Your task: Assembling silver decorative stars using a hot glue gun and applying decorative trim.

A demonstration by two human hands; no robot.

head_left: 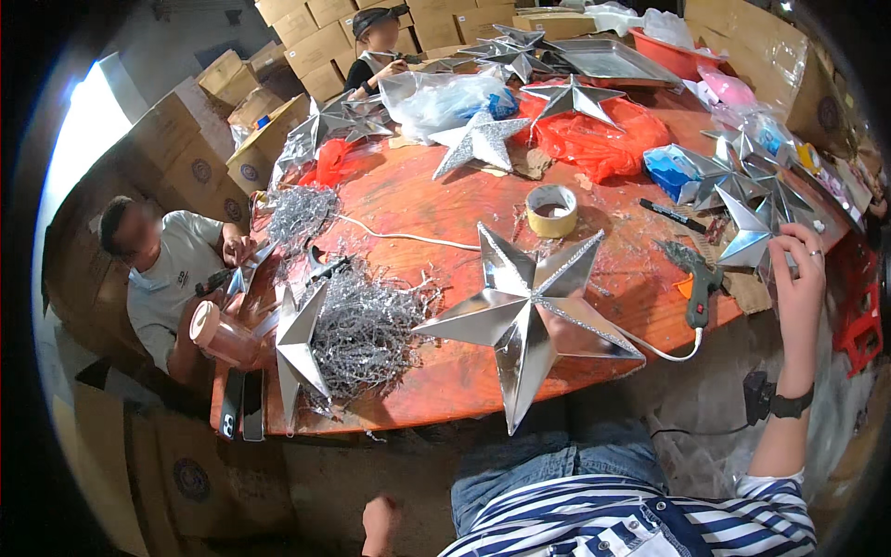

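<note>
At the right edge of the table, my right hand [800,265] has its bent fingers at the edge of a silver star [745,232], pinching it. More silver stars [784,197] lie right behind that one. My left hand [379,522] hangs low, below the table's front edge; its fingers are not clearly visible. Directly before me lies a large five-pointed silver star [531,299] with glittery trim along some ridges, one point reaching past the table edge. Between it and my right hand rests a glue gun [698,286] with a white cord.
A tape roll [551,212] and a black marker [672,215] lie on the red table [418,206]. Silver tinsel [367,320] is heaped at left beside another star [300,345] and phones [252,406]. Two people [176,278] work at the left and far sides. Cardboard boxes [320,46] surround the table.
</note>
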